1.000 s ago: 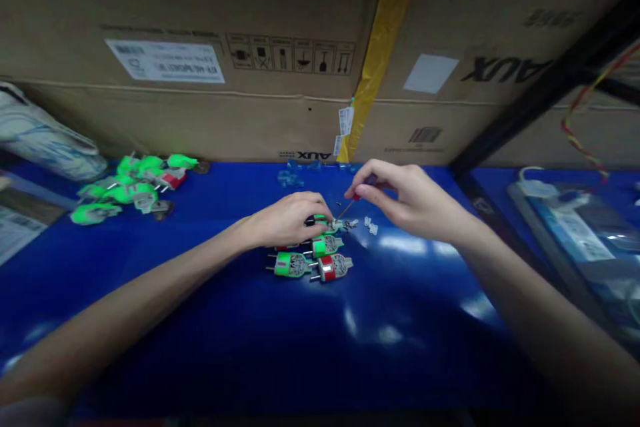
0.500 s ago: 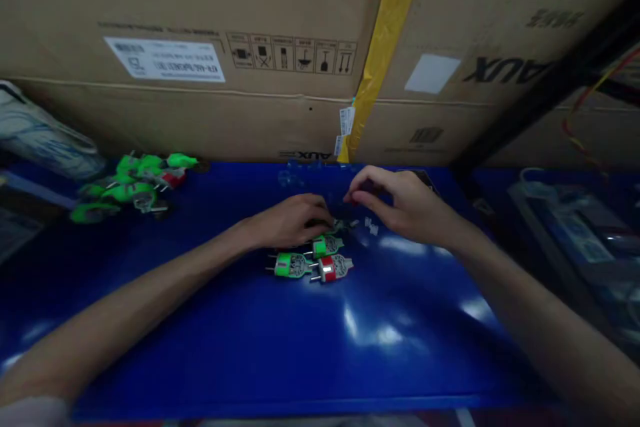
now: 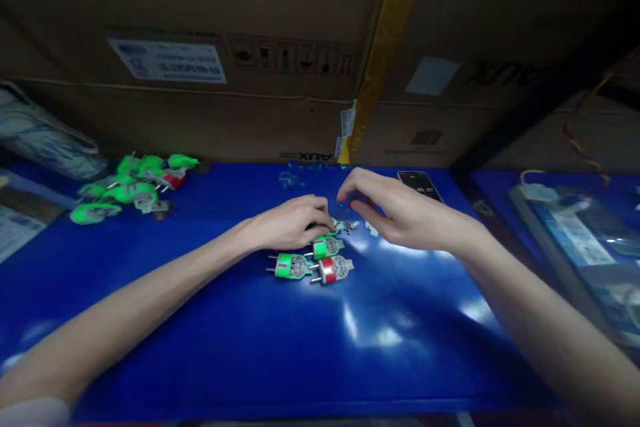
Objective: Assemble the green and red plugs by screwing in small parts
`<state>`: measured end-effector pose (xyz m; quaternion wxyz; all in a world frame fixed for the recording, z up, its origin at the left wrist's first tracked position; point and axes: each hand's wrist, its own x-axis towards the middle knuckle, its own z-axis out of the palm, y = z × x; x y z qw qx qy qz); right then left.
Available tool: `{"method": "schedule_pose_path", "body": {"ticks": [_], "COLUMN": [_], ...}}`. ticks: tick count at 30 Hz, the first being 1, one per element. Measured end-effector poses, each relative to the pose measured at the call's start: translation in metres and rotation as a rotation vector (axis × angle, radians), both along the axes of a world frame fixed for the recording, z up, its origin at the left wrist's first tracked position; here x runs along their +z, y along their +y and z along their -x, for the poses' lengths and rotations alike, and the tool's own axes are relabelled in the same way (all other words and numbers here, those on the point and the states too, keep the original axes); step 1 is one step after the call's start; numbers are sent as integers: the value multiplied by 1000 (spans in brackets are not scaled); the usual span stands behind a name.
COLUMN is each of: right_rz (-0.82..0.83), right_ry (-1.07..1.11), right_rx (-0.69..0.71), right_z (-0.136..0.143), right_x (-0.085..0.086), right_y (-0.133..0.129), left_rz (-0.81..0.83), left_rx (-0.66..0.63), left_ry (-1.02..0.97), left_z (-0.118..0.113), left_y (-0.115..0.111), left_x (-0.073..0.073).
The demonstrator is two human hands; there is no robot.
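Evidently pins a green plug (image 3: 336, 227) against the blue table (image 3: 280, 347) with the left hand (image 3: 295, 223), fingers curled closed over the pin end, likely to stop any turning under the tool. Grips a slim screwdriver (image 3: 345, 215) in the right hand (image 3: 400, 207), pinched between thumb and bent fingers, slanting down to the plug's exposed end, presumably for fine control. With the tip so small and blurred, cannot tell for certain about contact.

Has three more plugs just nearer the body, insides facing up: a green one (image 3: 325, 247) beside the pinned plug, then another green one (image 3: 291, 266) and a red one (image 3: 334, 269) side by side. Points all these pins left, perhaps to leave the inner parts easy to reach. Has small loose parts (image 3: 351, 227) and white pieces (image 3: 371, 229) close to the right fingertips, seemingly for short reaches. Beyond the right hand, shows a phone (image 3: 419, 182), lying screen up; far left, a heap of plugs (image 3: 133, 192).
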<state>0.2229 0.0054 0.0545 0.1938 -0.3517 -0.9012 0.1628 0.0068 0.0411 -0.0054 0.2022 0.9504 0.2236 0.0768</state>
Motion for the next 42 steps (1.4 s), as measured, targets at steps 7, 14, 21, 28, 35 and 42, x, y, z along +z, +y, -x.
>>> {"method": "schedule_pose_path", "body": {"ticks": [7, 14, 21, 28, 35, 42], "right_rz": [-55, -68, -47, -85, -117, -47], "right_ry": [-144, -162, -122, -232, -225, -175], "right_rx": [-108, -114, -2, -143, -210, -84], "right_z": [4, 7, 1, -1, -1, 1], "right_x": [-1, 0, 1, -2, -4, -1], "right_y": [2, 1, 0, -4, -3, -2], "left_rz": [9, 14, -3, -10, -13, 10], "left_rx": [0, -8, -10, -10, -18, -14], "left_ry": [-2, 2, -6, 6, -4, -4], "left_z": [1, 0, 1, 1, 1, 1], "left_y": [0, -1, 0, 0, 1, 1], "left_x": [0, 1, 0, -1, 0, -1]}}
